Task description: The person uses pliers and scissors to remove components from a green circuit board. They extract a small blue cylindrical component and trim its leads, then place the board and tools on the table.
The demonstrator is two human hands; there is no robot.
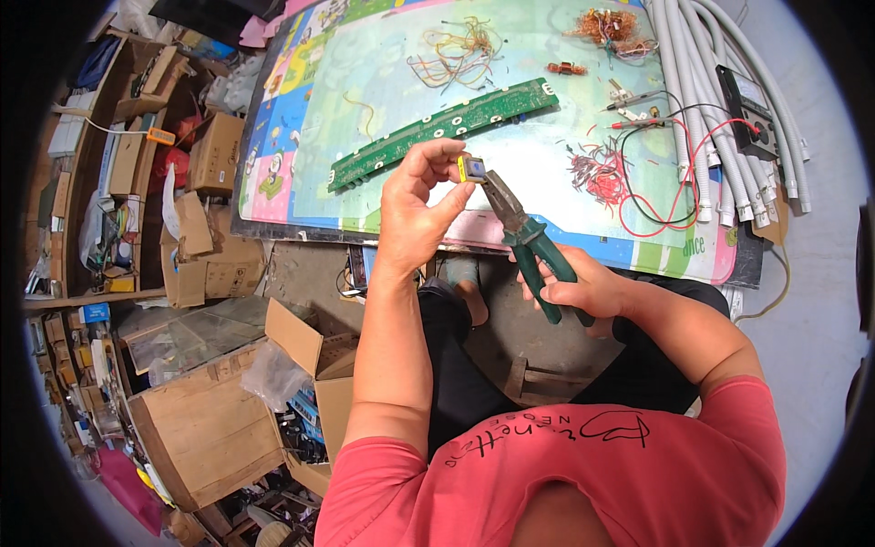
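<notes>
Between the thumb and fingers of my left hand point(421, 205) is a small boxy component with yellow tape point(471, 170), held up over the table's near edge. My right hand point(570, 284) is wrapped around the green handles of a pair of pliers point(521, 228). The metal jaws point up and left, their tips at the component's right side; whether they grip it I cannot tell. Just beyond my left hand, a long green circuit board point(437, 128) lies slantwise across the mat.
Loose wires point(453, 56), red wire scraps point(602, 173) and a copper coil heap point(605, 27) lie on the patterned mat point(319, 210). White corrugated tubes point(679, 91) and a multimeter point(749, 111) with red and black leads are at right. Cardboard boxes point(214, 246) stand left.
</notes>
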